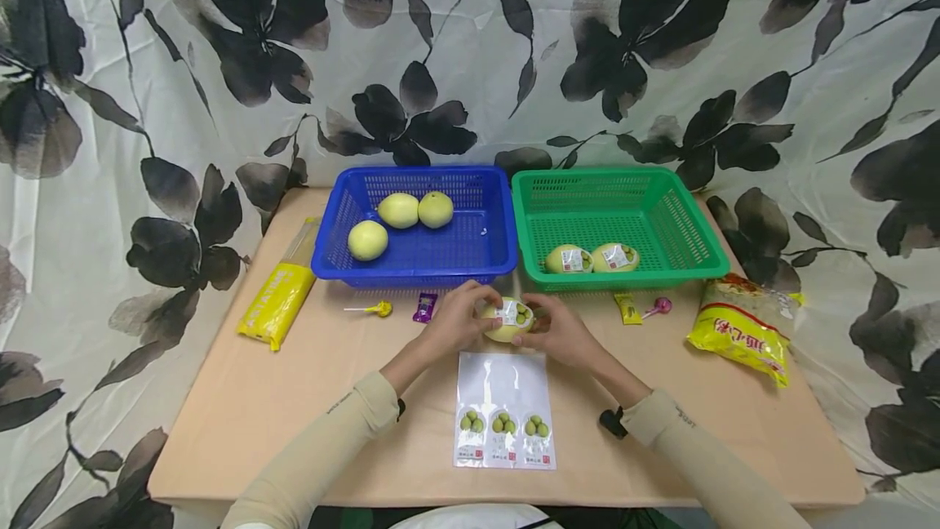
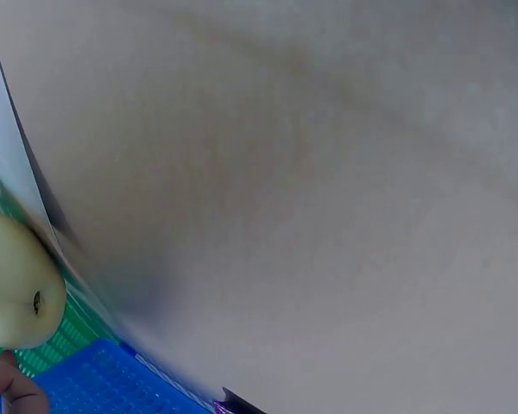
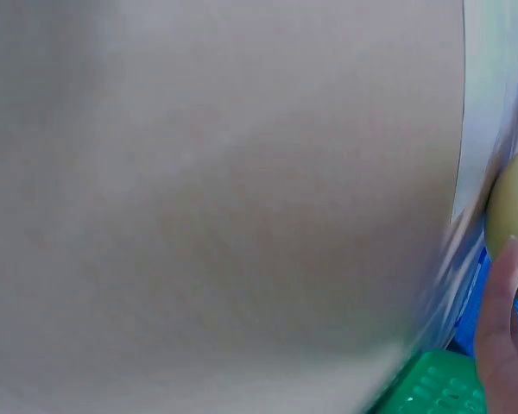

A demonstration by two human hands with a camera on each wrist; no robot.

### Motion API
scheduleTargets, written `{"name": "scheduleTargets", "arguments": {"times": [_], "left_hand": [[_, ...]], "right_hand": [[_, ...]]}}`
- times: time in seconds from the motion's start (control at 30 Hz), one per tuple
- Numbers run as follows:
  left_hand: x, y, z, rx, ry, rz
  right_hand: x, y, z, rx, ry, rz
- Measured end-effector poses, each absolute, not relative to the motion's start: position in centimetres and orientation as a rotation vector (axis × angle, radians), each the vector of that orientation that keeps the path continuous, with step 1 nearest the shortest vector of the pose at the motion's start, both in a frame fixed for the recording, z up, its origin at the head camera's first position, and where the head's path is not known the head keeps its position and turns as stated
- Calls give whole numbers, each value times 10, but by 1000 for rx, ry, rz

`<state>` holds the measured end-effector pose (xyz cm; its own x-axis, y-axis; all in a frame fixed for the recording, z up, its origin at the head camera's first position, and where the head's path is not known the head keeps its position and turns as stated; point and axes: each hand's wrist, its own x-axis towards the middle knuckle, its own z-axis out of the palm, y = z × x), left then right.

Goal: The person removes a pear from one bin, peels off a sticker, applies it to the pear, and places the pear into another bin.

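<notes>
A pale yellow-green melon with a white picture label on top is held between both hands, just in front of the baskets. From the left, my left hand grips it with thumb and fingers. My right hand holds its other side, a finger lying along the skin in the right wrist view. The left wrist view shows the stem end of the melon near bent fingertips. Below the hands lies a white sticker sheet with three fruit labels along its bottom.
A blue basket holds three unlabelled melons; a green basket beside it holds two labelled ones. Along their front lie a yellow lollipop, purple candy, yellow packet and pink lollipop. Yellow snack bags flank both sides.
</notes>
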<state>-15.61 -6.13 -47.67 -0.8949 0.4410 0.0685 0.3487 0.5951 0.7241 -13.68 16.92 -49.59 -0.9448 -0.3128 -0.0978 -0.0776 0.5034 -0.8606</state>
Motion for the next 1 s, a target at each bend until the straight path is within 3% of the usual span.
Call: {"name": "scheduleTargets", "arguments": {"times": [0.4,0.67,1.0], "left_hand": [[-159,-53,-461,642,2664,1308],[-177,-20,-455,689,2507,1442],[-185,7,-458,615,2490,1456]], "right_hand": [[-147,171,-501,-378,2375,-1446],[-141,179,-506,-381,2407,-1462],[-120,237,-481,-298,2387,-1423]]}}
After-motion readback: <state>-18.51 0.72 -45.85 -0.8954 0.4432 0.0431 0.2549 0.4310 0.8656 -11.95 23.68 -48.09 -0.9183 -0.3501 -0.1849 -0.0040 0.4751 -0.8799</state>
